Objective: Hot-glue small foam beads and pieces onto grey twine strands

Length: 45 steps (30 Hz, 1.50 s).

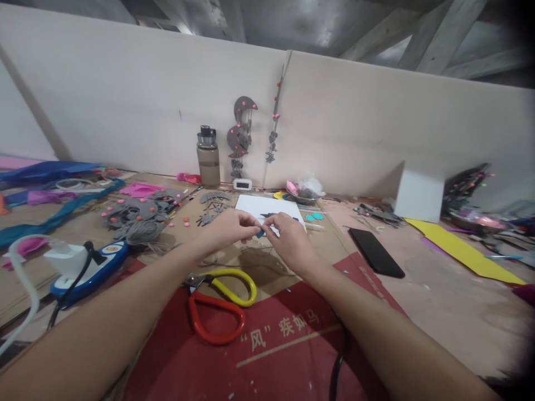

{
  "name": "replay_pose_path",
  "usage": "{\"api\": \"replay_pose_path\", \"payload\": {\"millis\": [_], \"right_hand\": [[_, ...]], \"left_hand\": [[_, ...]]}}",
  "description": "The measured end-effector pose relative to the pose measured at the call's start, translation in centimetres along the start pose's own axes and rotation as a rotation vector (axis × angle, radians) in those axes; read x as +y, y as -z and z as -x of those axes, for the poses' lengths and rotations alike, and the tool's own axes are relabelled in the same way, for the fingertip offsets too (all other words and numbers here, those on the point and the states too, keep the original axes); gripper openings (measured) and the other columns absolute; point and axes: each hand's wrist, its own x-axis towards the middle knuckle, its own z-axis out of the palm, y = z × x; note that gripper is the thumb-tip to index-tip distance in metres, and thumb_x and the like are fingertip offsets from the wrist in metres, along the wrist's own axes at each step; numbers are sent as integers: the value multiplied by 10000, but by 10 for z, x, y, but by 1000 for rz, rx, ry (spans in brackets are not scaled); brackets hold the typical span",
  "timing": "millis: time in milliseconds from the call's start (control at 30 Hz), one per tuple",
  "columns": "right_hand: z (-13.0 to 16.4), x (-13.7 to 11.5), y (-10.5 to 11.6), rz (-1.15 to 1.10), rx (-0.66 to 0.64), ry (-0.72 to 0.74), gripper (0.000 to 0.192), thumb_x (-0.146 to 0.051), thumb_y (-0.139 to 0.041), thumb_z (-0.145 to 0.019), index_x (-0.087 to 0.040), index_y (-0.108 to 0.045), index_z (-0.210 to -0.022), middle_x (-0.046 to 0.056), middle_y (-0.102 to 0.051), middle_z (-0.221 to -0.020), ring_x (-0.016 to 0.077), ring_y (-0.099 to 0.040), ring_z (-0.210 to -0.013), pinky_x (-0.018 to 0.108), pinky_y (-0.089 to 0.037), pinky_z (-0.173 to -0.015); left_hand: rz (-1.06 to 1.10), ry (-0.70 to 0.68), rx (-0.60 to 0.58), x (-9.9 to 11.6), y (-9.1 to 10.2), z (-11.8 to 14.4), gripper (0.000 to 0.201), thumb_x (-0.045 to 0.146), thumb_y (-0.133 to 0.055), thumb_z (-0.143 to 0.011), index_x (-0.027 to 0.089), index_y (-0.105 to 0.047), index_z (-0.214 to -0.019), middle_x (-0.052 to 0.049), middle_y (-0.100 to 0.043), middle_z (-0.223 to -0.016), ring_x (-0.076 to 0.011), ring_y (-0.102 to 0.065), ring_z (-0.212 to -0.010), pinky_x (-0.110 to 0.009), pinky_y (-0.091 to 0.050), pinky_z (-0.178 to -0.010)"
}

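Over the middle of the table, my left hand (234,227) and my right hand (290,238) meet at the fingertips. Pinched between them is a small blue piece (260,233), mostly hidden by the fingers, so its exact shape cannot be made out. Behind the hands lies a white sheet (247,204) with dark small items on it. Teal cut pieces (317,216) rest to its right. Closer to me, scissors (221,301) with one red and one yellow handle lie on the red printed cardboard (292,345).
A water bottle (208,161) and a small digital clock (242,185) stand by the wall. Left are grey felt pieces (137,211) and a blue power strip (100,273) with cables. A black phone (376,253) and yellow sheet (463,250) lie right.
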Motion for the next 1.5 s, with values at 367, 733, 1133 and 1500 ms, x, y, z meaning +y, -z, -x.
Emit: {"api": "replay_pose_path", "payload": {"millis": [367,733,1133,1500], "right_hand": [[4,-5,0,129,-36,59,129,-251,-493,-879,-185,-604,-874,47,-609,-892,167,-567,-802,264,-376,-654],[4,-9,3,-96,-52,0,191,-248,-441,-909,-184,-598,-822,40,-586,-831,152,-538,-794,265,-382,-703],[8,-13,1,-259,90,-85,46,-186,-521,-811,-188,-556,-781,10,-567,-762,129,-477,-673,247,-353,-608],[8,-15,-8,-375,89,-276,138,-270,-501,-806,-178,-581,-742,-4,-564,-667,119,-465,-598,242,-354,-572]], "left_hand": [[-208,1,94,9,-4,3,177,269,-566,-684,151,-689,-730,-25,-668,-619,-124,-586,-559,-212,-403,-535],[-298,-58,187,5,-7,2,128,222,-555,-647,168,-671,-646,7,-647,-584,-119,-561,-584,-216,-369,-553],[52,31,252,-7,-10,-3,138,255,-546,-666,146,-630,-678,-4,-609,-564,-104,-518,-517,-204,-381,-482],[195,14,308,-8,-15,-3,138,276,-559,-671,151,-615,-689,5,-578,-570,-103,-512,-538,-203,-374,-476]]}}
